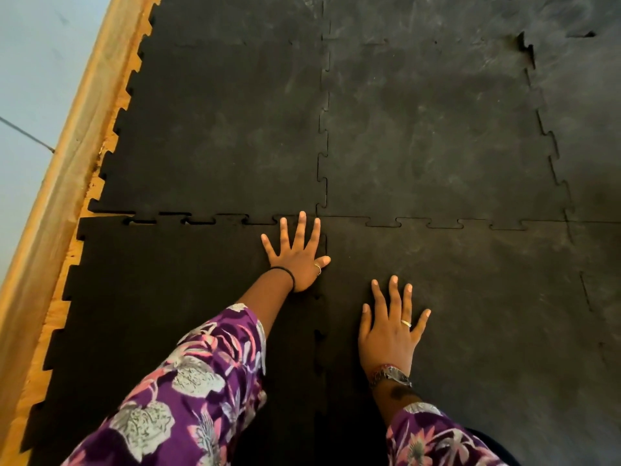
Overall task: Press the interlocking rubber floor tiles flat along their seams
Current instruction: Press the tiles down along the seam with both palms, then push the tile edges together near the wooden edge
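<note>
Black interlocking rubber tiles cover the floor. My left hand [297, 255] lies flat, fingers spread, on the near left tile [161, 297], close to the corner where several tiles meet. Its thumb reaches the vertical seam [319, 334]. My right hand [389, 327] lies flat with fingers apart on the near right tile [487, 314], just right of that seam. The horizontal seam [201, 219] left of my left hand shows open gaps between its teeth. The far left tile [218, 129] and far middle tile [430, 129] sit beyond it.
A wooden board [67, 169] runs diagonally along the tiles' toothed left edge, with a pale wall [30, 79] behind it. At the upper right a seam corner [526, 48] is lifted. More tiles continue to the right [591, 146].
</note>
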